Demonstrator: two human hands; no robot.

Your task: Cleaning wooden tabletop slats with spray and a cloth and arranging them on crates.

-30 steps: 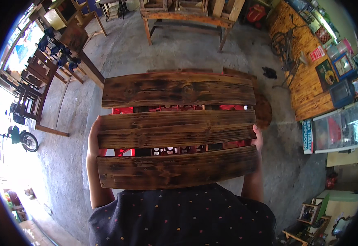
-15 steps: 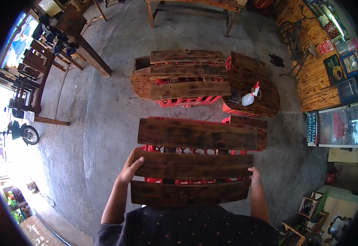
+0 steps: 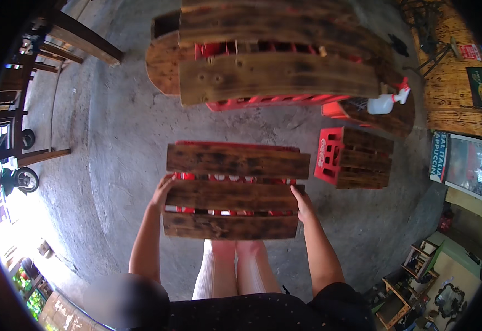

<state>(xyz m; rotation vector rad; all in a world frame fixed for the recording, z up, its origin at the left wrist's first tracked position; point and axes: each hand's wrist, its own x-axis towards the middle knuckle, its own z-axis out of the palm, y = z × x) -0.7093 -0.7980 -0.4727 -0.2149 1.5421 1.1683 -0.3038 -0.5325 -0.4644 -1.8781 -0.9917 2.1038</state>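
Observation:
Between my hands is a crate stool: three dark scorched wooden slats [image 3: 232, 196] on top of a red plastic crate, whose red shows through the gaps. My left hand [image 3: 164, 190] grips the left end of the middle slat, fingers partly hidden at the edge. My right hand [image 3: 302, 203] holds the right end of the same slat, its thumb by the upper side. The stool sits in front of my knees, level or nearly so. Whether its base touches the floor is hidden by the slats.
Ahead stands a larger slatted table [image 3: 274, 74] on red crates. To the right, another crate stool [image 3: 357, 157] shows its red side. A white spray bottle with a red trigger [image 3: 384, 102] is on a rounded dark wooden top. A glass-fronted display case [image 3: 467, 165] stands far right.
The stool has moved away from my body, and my legs now show below it. My view has tilted and come closer to the table. The stool at right is now uncovered.

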